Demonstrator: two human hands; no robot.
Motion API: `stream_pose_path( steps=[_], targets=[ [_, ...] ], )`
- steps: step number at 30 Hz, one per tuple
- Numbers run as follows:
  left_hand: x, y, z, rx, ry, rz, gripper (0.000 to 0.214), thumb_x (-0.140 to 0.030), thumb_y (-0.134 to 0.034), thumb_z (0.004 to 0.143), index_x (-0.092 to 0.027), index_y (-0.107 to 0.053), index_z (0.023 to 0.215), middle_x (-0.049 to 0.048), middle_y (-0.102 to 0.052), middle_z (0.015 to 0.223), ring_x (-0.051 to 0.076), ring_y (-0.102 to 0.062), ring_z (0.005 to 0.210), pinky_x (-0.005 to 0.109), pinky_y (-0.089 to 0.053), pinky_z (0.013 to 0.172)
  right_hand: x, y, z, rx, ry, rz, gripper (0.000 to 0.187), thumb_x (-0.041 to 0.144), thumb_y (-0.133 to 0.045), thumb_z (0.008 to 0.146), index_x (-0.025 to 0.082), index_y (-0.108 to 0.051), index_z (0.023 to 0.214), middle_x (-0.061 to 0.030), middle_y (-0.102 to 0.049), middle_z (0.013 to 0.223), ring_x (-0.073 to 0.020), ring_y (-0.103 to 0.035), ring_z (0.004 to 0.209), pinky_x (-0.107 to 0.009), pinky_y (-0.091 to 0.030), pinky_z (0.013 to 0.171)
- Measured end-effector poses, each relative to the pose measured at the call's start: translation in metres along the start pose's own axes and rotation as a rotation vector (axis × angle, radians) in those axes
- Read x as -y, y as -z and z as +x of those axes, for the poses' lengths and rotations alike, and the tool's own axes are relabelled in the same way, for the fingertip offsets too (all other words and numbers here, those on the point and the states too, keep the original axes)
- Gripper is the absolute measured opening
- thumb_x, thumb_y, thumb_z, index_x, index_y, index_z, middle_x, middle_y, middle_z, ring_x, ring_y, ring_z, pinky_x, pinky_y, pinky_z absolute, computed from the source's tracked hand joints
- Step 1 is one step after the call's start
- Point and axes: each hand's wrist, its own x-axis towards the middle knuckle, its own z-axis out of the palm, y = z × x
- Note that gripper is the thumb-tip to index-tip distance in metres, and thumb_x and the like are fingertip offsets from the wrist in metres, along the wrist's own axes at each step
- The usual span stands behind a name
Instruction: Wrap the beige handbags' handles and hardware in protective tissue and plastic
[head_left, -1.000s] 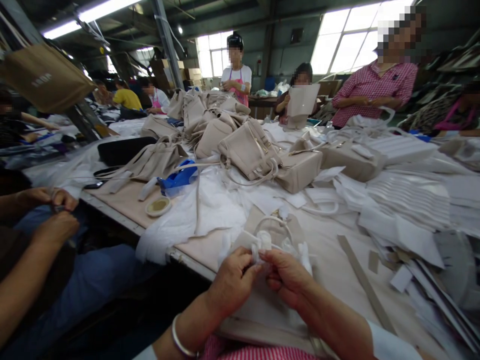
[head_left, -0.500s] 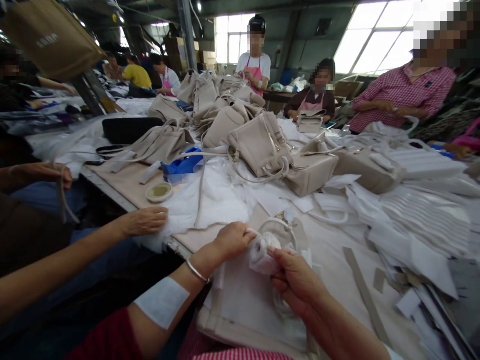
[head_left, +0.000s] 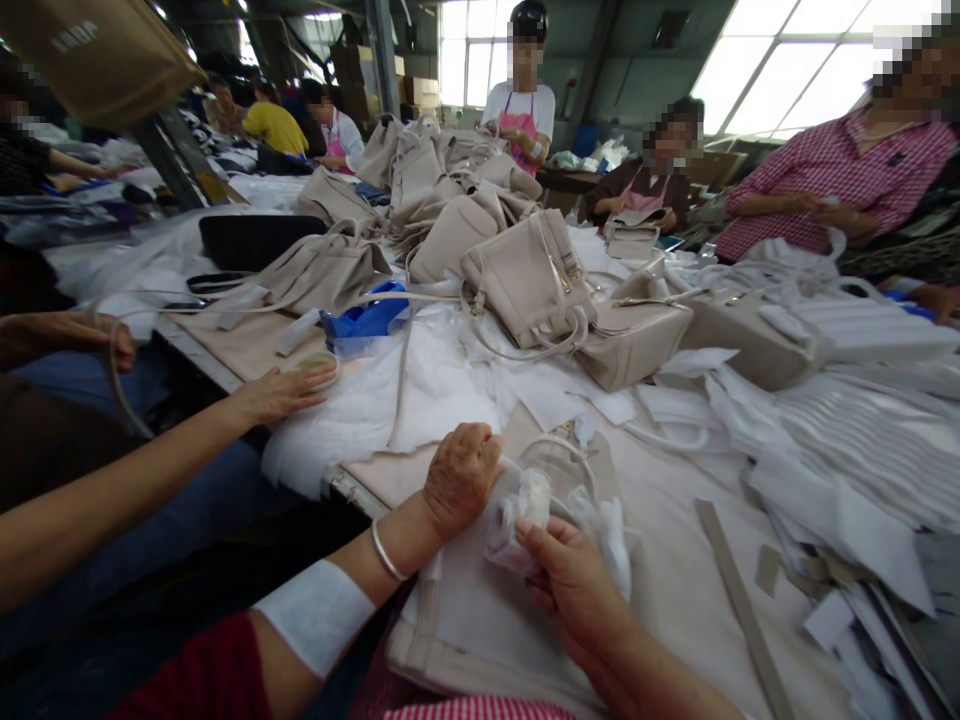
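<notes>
A beige handbag [head_left: 465, 620] lies flat before me, a sheet of white material over its body. Its curved handle [head_left: 574, 452] arches up at the far end. In my right hand [head_left: 577, 585], thumb and fingers grip a roll of white wrapping film [head_left: 517, 525], held above the bag. My left hand [head_left: 463, 478], with a bracelet on its wrist, is closed beside the roll. A pale strip [head_left: 511, 466] runs from its fingers towards the roll; whether this is film or part of the handle I cannot tell. Crumpled white wrapping [head_left: 611, 535] hangs right of the roll.
Beige handbags [head_left: 525, 280] are heaped across the table. A blue tape dispenser [head_left: 367, 315] stands at the left, near a co-worker's hand [head_left: 281, 393] over a small round dish [head_left: 319, 365]. White foam sheets [head_left: 862, 430] and a beige strip [head_left: 739, 600] lie at the right. Co-workers stand or sit around.
My left hand has turned and risen slightly, its back now towards me. My right hand and the roll have shifted a little left and down. The co-worker's hand has moved onto the round dish.
</notes>
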Motion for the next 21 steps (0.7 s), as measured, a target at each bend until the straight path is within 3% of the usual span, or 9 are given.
stream_pose_path(
  steps=[3,5,8,11,17,21],
  targets=[
    [0.007,0.003,-0.005,0.037,-0.451,-0.151,0.026,-0.018,-0.046,0.095,-0.017,-0.063,0.114,0.0117,-0.065,0.116,0.022,-0.058,0.112,0.036,-0.044,0.102,0.005,0.001,-0.002,0.011,0.010,0.049,0.043,0.049,-0.082,0.062,0.015,-0.060,0.076,0.0069,-0.045,0.052,-0.0025,-0.026,0.042,-0.015,-0.016,0.036],
    [0.012,0.001,-0.008,0.100,-0.530,-0.210,0.031,-0.018,-0.047,0.094,-0.016,-0.060,0.122,0.0124,-0.064,0.120,0.021,-0.057,0.114,0.035,-0.044,0.103,0.008,0.001,-0.002,0.016,0.014,0.102,0.042,0.048,-0.082,0.063,0.015,-0.058,0.077,0.0081,-0.043,0.052,-0.0022,-0.023,0.042,-0.015,-0.016,0.035],
    [0.017,0.001,-0.011,0.155,-0.514,-0.183,0.039,-0.023,-0.052,0.091,-0.016,-0.055,0.130,0.0144,-0.059,0.131,0.023,-0.054,0.121,0.037,-0.041,0.106,0.014,0.002,-0.001,0.013,0.012,0.161,0.042,0.045,-0.082,0.063,0.016,-0.055,0.077,0.0097,-0.040,0.052,-0.0014,-0.021,0.041,-0.014,-0.016,0.034],
    [0.014,0.004,-0.014,0.232,-0.519,-0.089,0.036,-0.029,-0.056,0.089,-0.018,-0.059,0.123,0.0122,-0.057,0.133,0.026,-0.053,0.118,0.039,-0.042,0.101,0.018,0.001,0.004,-0.003,0.006,0.226,0.042,0.041,-0.083,0.061,0.018,-0.050,0.073,0.0111,-0.037,0.051,-0.0008,-0.019,0.040,-0.013,-0.016,0.034],
    [-0.001,0.002,-0.015,0.319,-0.355,-0.004,0.027,-0.039,-0.058,0.086,-0.023,-0.063,0.106,0.0088,-0.063,0.110,0.027,-0.054,0.099,0.038,-0.044,0.080,0.024,-0.005,0.013,-0.072,-0.032,0.307,0.036,0.032,-0.080,0.064,0.019,-0.048,0.072,0.0106,-0.039,0.052,-0.0008,-0.020,0.039,-0.012,-0.016,0.032],
    [-0.002,0.002,-0.012,0.326,-0.322,-0.043,0.035,-0.040,-0.061,0.083,-0.019,-0.062,0.111,0.0119,-0.061,0.114,0.029,-0.053,0.105,0.042,-0.042,0.092,0.023,-0.006,0.015,-0.088,-0.023,0.316,0.035,0.029,-0.080,0.062,0.018,-0.048,0.072,0.0109,-0.039,0.052,-0.0009,-0.021,0.040,-0.012,-0.017,0.032]
  ],
)
